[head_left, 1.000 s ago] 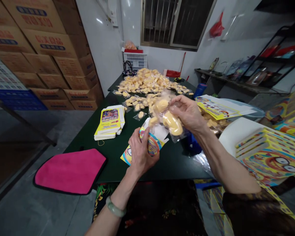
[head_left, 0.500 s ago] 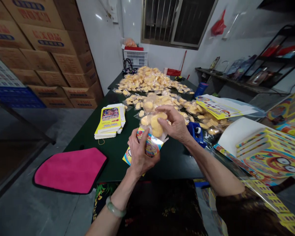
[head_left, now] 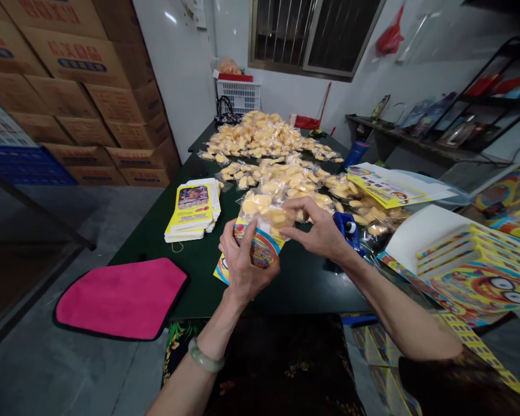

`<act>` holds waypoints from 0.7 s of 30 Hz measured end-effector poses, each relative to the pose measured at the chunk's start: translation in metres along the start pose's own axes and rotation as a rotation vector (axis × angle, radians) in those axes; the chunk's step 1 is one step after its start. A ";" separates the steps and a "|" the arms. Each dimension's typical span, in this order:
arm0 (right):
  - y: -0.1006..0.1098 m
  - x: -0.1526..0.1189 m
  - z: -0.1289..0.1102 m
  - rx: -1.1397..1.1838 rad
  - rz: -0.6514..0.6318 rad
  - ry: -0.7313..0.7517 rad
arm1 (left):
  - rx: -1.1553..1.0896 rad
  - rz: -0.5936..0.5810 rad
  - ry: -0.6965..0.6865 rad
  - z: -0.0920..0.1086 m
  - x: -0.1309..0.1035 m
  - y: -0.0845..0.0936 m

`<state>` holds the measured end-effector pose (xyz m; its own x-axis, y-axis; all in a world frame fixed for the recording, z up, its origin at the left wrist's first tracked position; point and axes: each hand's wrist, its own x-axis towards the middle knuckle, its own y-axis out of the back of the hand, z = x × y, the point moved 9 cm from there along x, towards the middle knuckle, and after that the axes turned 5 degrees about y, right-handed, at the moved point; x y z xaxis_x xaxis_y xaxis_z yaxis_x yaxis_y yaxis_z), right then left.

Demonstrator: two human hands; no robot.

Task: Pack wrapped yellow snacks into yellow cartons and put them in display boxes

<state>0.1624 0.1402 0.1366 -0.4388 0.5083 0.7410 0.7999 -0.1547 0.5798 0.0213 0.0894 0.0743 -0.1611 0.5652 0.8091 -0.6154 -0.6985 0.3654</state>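
Observation:
My left hand is closed on a colourful printed packet, thumb across its front, above the near part of the dark green table. At the packet's upper edge is a clear bag of yellow pieces. The fingertips of my right hand pinch the right side of this bag. Beyond my hands lies a large heap of similar clear bags. A stack of yellow and white cards rests left of them.
A pink pad juts past the table's left edge. On the right are a blue tape dispenser, a blue cylinder, printed sheets and an open printed box. Cartons are stacked at the left.
The clear bag has come down lower against the packet's upper edge. My right hand has shifted slightly right and down, still pinching the bag; my left hand keeps its hold.

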 end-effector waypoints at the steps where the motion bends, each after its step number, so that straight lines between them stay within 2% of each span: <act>1: -0.001 0.000 -0.005 0.023 -0.034 0.011 | 0.008 0.004 -0.002 0.000 0.002 -0.002; 5: -0.001 0.006 -0.017 0.008 -0.078 0.025 | 0.040 0.011 -0.043 0.001 0.004 -0.009; 7: -0.004 0.010 -0.008 -0.018 -0.106 -0.080 | 0.041 0.058 -0.066 0.002 0.001 -0.008; 10: -0.015 0.016 -0.001 -0.065 -0.238 -0.206 | 0.037 0.132 -0.085 0.002 -0.005 0.000; 14: -0.035 0.026 -0.021 -0.298 -0.515 -0.118 | 0.039 0.171 -0.085 0.001 -0.013 0.007; 16: -0.047 0.031 -0.029 -0.341 -0.639 -0.068 | 0.045 0.185 -0.073 -0.001 -0.015 0.009; 18: -0.053 0.039 -0.032 -0.368 -0.674 -0.058 | 0.059 0.199 -0.060 -0.004 -0.015 0.011; 21: -0.055 0.050 -0.030 -0.492 -0.648 -0.066 | 0.071 0.212 -0.048 -0.007 -0.015 0.013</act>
<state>0.0844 0.1490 0.1521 -0.7153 0.6712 0.1946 0.1176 -0.1589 0.9803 0.0102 0.0754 0.0637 -0.2429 0.3820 0.8917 -0.5153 -0.8296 0.2150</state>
